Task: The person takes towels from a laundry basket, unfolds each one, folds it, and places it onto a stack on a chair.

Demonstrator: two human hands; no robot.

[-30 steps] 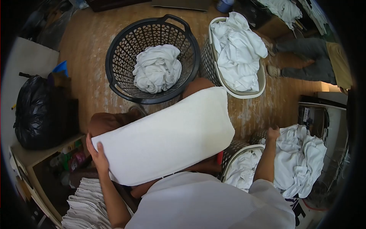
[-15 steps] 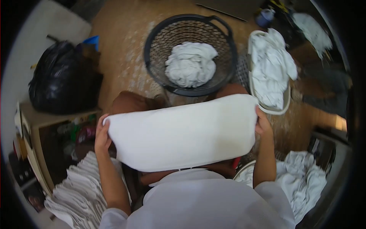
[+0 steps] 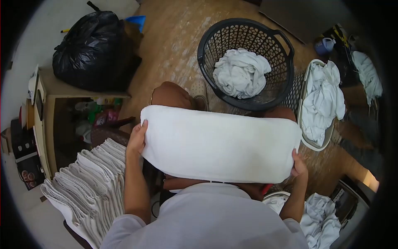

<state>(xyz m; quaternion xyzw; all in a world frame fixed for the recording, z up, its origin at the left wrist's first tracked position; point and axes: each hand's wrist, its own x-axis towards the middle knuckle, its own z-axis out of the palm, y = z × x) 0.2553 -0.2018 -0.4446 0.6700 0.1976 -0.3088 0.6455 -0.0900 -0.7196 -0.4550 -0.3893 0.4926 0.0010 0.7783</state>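
A folded white cloth [image 3: 222, 145] lies stretched out flat across my lap. My left hand [image 3: 137, 139] grips its left end, thumb on top and the fingers hidden beneath. At the right end, my right hand [image 3: 298, 164] pinches the cloth's lower corner, thumb on top. Left of me, beside my left forearm, stands a long stack of folded white cloths [image 3: 89, 184]. Beyond my knees, a round black basket [image 3: 213, 85] holds a crumpled white cloth bundle [image 3: 241, 74].
An oval basket [image 3: 306, 143] heaped with white cloths stands at right. More loose cloths [image 3: 321, 220] lie at lower right. A black bag [image 3: 93, 52] sits on a cabinet [image 3: 62, 87] at left. A person's legs [image 3: 360, 128] show at far right.
My right hand has come from the cloths at right to the folded cloth's right end and now holds it. The view has turned left, and the cloth lies more level.
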